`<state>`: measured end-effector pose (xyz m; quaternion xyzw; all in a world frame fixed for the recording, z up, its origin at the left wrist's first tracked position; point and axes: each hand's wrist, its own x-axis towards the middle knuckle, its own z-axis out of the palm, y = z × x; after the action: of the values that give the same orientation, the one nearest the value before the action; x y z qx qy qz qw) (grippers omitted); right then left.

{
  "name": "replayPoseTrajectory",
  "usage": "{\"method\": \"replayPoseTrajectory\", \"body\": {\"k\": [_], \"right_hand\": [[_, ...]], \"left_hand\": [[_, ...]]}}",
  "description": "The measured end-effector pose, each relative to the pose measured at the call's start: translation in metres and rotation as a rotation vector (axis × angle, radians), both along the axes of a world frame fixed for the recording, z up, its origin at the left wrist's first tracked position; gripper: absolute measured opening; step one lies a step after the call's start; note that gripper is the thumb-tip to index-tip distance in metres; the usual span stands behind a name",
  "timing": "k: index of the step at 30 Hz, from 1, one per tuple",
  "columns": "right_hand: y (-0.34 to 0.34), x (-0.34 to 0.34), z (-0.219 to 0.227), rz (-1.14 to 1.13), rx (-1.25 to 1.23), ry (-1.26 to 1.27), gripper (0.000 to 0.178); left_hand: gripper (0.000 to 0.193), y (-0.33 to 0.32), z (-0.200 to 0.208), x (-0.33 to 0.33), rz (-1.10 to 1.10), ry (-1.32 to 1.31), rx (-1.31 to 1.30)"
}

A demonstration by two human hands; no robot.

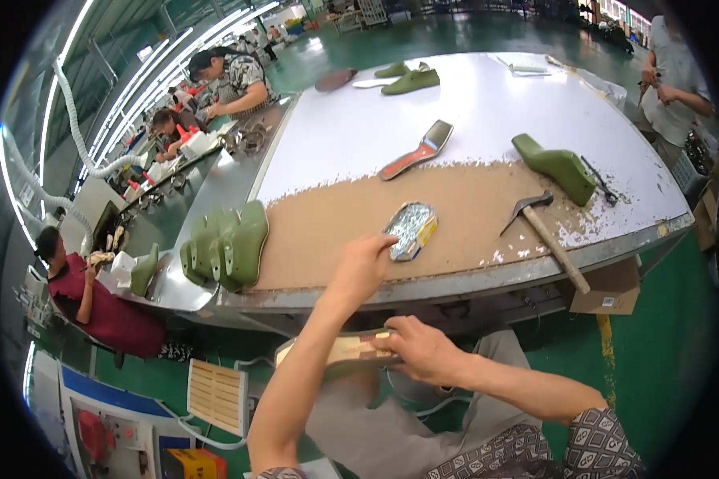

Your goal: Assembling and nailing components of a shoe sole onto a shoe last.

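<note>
Over my lap, my right hand point(425, 351) is closed round one end of a shoe last point(339, 350), its pale sole side turned up. My left forearm crosses in front of part of the last. My left hand point(363, 267) reaches to a small oval tin point(413, 230) filled with tiny silvery pieces, perhaps tacks. Its fingertips are pinched together at the tin's near left rim, and whatever they grip is too small to make out. Right of the tin, a hammer point(545, 231) with a wooden handle lies with its grip jutting past the table's near edge.
Several green lasts point(244, 243) stand at the table's near left, and another green last point(558, 169) lies at right beside a dark tool point(601, 182). A red-and-grey insole point(418, 150) rests mid-table. More lasts point(411, 81) lie farther back. Other people work at left; one person point(673, 88) stands at right.
</note>
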<state>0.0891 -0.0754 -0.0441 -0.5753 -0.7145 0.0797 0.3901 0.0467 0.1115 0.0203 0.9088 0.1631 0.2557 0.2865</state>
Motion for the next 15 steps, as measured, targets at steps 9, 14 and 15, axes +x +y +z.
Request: {"method": "replayPoseTrajectory", "body": {"k": [9,14,15], "right_hand": [[0.004,-0.004,0.0,0.032,0.054,0.097,0.045],[0.006,-0.004,-0.012,0.031,0.022,0.095,0.056],[0.008,-0.005,-0.012,0.056,-0.022,0.121,0.066]], "left_hand": [[0.016,0.048,-0.029,0.065,0.058,0.374,0.176],[0.015,0.052,-0.038,0.063,0.104,0.231,-0.007],[0.015,0.053,-0.039,0.06,0.09,0.229,0.001]]}}
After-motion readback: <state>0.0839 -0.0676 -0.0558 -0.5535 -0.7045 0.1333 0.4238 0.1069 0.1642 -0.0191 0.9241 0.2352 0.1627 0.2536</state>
